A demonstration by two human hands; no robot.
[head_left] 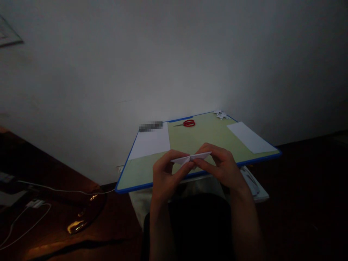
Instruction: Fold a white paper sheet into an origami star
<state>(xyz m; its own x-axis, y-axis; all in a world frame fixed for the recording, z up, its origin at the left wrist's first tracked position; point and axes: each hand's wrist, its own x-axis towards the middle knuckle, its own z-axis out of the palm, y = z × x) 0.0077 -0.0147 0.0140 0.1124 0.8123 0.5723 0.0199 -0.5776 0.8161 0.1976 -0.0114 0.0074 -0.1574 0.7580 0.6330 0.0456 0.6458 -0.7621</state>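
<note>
- Left hand (166,178): grip pinching the folded paper (182,159)
- Right hand (223,168): grip pinching its other end
- Scissors (185,124) lie on the tabletop (138,175) between two sheets (150,143)

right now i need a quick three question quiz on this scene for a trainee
1. What do the left hand and right hand hold?
2. True or false: the red-handled scissors lie on the green board.
3. Where on the board is the cluster of small white pieces: A near left corner, B far right corner, C near right corner?

Key: 1. Folded white paper. 2. True. 3. B.
</note>
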